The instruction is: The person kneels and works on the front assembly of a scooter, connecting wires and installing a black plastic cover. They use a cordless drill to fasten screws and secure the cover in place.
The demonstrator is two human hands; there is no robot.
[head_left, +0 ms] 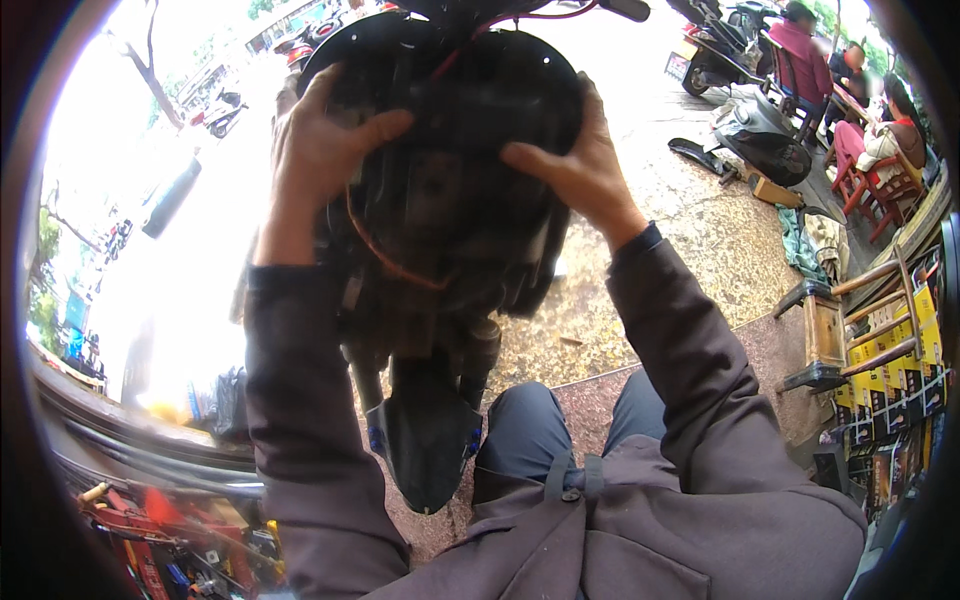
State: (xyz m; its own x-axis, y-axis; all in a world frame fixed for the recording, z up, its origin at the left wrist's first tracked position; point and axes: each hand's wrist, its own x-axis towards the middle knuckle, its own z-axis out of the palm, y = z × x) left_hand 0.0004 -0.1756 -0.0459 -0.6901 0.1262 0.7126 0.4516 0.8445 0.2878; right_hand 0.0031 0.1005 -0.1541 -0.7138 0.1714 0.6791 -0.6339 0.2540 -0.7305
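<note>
A rounded, glossy black front panel (pixel 460 110) of a scooter fills the upper middle, slightly blurred. Around its left edge my left hand (pixel 325 140) is closed, thumb lying on the near face. My right hand (pixel 575 165) grips the right edge the same way, its fingers mostly hidden behind the rim. Below the panel the scooter's dark front body (pixel 440 230) shows, with an orange-red wire (pixel 385 258) curving across it. Lower still, a black front mudguard (pixel 430 440) points toward me between the fork legs. A red cable (pixel 510 17) runs above the panel.
Red tools and loose parts (pixel 190 540) crowd the lower left. At right stand a wooden stool (pixel 825 335) and yellow-black boxes (pixel 900 370). Farther off, a grey scooter body (pixel 760 140) lies on the ground by a black part (pixel 697 155). Several people sit at the upper right.
</note>
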